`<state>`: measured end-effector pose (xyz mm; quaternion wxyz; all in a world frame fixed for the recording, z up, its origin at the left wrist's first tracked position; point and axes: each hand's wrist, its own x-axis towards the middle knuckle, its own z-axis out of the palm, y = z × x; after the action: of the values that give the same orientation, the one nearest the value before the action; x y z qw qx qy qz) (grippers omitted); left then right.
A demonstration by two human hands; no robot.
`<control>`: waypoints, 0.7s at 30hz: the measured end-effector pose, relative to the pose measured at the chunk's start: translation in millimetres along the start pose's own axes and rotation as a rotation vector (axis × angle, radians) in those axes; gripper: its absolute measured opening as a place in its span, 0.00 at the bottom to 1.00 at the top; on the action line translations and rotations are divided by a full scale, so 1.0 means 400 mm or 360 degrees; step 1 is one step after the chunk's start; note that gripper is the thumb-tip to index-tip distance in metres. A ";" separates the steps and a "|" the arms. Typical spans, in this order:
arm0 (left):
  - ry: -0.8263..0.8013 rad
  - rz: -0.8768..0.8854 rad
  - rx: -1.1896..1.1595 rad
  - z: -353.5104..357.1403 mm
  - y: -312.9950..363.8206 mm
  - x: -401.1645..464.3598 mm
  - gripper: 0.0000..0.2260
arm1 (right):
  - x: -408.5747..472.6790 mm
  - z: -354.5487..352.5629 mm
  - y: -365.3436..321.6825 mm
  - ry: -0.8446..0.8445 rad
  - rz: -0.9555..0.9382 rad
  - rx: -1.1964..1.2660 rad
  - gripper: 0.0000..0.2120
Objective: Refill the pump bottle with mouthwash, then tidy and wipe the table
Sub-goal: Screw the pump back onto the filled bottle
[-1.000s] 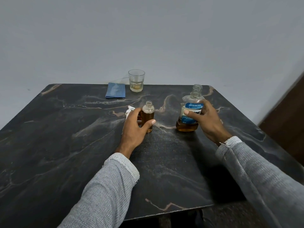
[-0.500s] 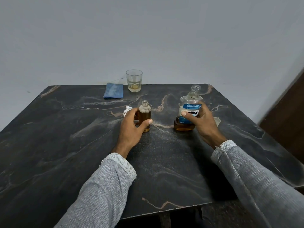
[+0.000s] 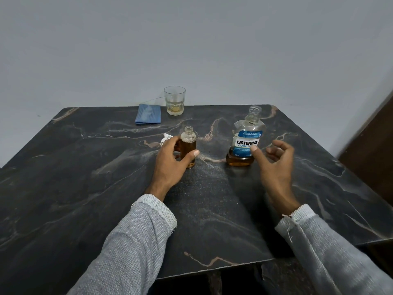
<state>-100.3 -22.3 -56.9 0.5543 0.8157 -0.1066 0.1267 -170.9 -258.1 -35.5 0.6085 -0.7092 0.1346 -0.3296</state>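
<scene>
A small clear pump bottle (image 3: 188,143), uncapped and mostly full of amber liquid, stands upright mid-table. My left hand (image 3: 170,162) is wrapped around its lower half. A white pump head (image 3: 166,137) lies just behind that hand. To the right stands the open Listerine mouthwash bottle (image 3: 246,141), blue label, a little amber liquid at the bottom. My right hand (image 3: 276,165) hovers beside it with fingers spread, holding nothing.
A folded blue cloth (image 3: 148,117) and a drinking glass (image 3: 174,100) with a little yellowish liquid sit at the far edge of the dark marble table (image 3: 85,188). A grey wall rises behind; a brown panel (image 3: 374,150) stands at right.
My right hand has let go of the mouthwash bottle and drawn back to its right, fingers opening. The left hand still holds the pump bottle.
</scene>
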 end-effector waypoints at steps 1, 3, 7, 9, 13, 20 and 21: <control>0.0000 0.0007 -0.0007 -0.001 0.000 -0.001 0.29 | -0.017 0.004 0.003 0.0012 -0.0024 -0.0004 0.23; 0.0007 0.0017 -0.0042 -0.004 0.001 -0.002 0.27 | -0.052 0.020 0.011 -0.0069 -0.0082 -0.0071 0.19; 0.0056 0.0056 -0.0113 -0.003 0.008 -0.002 0.19 | -0.098 0.072 0.018 -0.0370 -0.0186 -0.0146 0.17; 0.0102 0.0098 -0.0095 -0.005 0.018 0.001 0.14 | -0.105 0.104 0.015 -0.0463 -0.0205 -0.0171 0.18; 0.0364 0.0110 0.0047 -0.050 -0.011 0.013 0.13 | -0.103 0.215 0.003 -0.0679 -0.0202 -0.0266 0.25; 0.0609 0.0094 0.0039 -0.041 -0.006 0.015 0.08 | -0.090 0.278 -0.012 -0.0795 -0.0409 -0.0435 0.34; 0.0639 0.0085 0.0024 -0.042 -0.009 0.016 0.07 | -0.090 0.285 -0.011 -0.0782 -0.0440 -0.0467 0.33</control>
<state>-94.5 -5.7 -51.9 0.5546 0.7751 -0.0144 0.3023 -126.6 -147.5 -46.9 0.4635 -0.8593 -0.0679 -0.2052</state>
